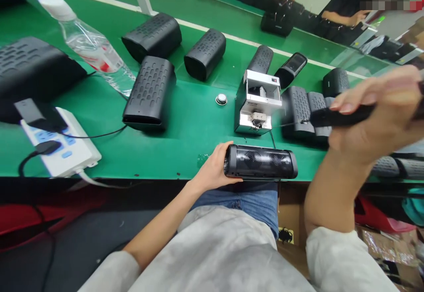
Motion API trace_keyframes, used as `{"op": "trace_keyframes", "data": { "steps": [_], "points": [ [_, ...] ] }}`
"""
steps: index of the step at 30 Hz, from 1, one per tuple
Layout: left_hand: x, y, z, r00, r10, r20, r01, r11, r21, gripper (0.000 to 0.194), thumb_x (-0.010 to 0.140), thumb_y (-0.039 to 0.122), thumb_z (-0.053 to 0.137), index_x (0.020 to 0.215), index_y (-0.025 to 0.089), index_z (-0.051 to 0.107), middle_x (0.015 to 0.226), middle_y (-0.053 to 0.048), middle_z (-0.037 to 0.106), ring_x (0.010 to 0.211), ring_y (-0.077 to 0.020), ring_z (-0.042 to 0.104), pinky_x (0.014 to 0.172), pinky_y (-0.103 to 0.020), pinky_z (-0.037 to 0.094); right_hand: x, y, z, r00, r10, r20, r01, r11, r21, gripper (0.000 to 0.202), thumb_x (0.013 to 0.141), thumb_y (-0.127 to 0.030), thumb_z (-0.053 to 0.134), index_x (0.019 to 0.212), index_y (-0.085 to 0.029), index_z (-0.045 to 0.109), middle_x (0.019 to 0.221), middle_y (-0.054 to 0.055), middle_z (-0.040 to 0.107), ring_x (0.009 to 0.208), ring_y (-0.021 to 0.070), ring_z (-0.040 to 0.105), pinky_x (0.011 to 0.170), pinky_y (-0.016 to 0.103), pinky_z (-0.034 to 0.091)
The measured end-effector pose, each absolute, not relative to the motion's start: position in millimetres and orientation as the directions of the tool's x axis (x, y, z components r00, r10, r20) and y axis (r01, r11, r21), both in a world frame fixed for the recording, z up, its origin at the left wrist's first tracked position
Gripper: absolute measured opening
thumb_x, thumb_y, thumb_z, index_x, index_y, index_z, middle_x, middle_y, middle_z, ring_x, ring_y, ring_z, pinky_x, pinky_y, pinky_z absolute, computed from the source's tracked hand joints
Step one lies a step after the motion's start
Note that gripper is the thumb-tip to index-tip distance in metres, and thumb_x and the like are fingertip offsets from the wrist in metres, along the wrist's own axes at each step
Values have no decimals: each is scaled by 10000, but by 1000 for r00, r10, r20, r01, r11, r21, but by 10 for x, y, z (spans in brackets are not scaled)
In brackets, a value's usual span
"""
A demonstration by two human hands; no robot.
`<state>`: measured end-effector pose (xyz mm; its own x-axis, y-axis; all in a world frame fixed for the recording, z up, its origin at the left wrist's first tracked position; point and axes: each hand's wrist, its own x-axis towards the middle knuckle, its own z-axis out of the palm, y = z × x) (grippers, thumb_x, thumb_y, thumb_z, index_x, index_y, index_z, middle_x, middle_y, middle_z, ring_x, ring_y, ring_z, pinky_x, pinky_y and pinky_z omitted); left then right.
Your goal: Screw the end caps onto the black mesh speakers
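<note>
My left hand (217, 168) grips the left end of a black speaker housing (261, 163), which lies on its side at the front edge of the green table (195, 115). Raised at the right, my right hand (380, 111) is wrapped round a black electric screwdriver (344, 116). Its thin bit points left, towards a white and black screw feeder (260, 102) that stands just behind the housing. Whether the bit tip carries a screw is too small to tell. A small round silver piece (221, 100) lies left of the feeder.
Black textured speaker shells (150, 91) stand left and behind, with several more (300, 106) right of the feeder. A water bottle (92, 49) leans at the left, near a white power strip (61, 142) with cables. Across the table is a person in black (341, 5).
</note>
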<state>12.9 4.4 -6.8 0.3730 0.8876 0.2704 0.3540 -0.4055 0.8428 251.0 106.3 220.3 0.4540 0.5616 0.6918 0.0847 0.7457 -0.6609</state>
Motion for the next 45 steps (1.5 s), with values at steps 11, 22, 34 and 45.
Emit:
{"op": "trace_keyframes", "data": {
  "steps": [11,22,34,45],
  "points": [
    [121,19,-32,372,894,249,349,-384,855,1235,790,502,1062,1743,259,315,1640,-235,567,1561,-468,604,1287,-711,549,2036,1440,1902,183,624,760,182,738,-650,319,993,-235,716,1229,-294,509,701,-119,449,469,101,462,495,307,454],
    [107,33,-39,369,896,247,369,-385,846,1240,769,485,1073,1739,268,331,1655,-236,568,1561,-474,612,1304,-715,535,2567,1252,2080,276,633,723,116,725,-679,338,841,-230,685,1170,-273,616,617,-139,491,426,102,435,403,248,380],
    [97,51,-57,365,904,224,370,-362,856,1188,817,547,1027,1737,262,332,1650,-221,560,1550,-455,613,1311,-677,531,3143,929,2191,416,574,706,254,672,-696,361,740,-207,659,1093,-279,690,566,-137,453,428,106,402,383,248,375],
    [91,41,-6,365,915,170,377,-313,872,1205,778,532,1062,1716,301,343,1610,-197,585,1494,-454,656,1266,-667,579,3208,943,1642,392,720,573,161,559,-813,416,760,-249,773,1101,-269,535,614,-141,505,412,105,410,412,245,438]
  ]
}}
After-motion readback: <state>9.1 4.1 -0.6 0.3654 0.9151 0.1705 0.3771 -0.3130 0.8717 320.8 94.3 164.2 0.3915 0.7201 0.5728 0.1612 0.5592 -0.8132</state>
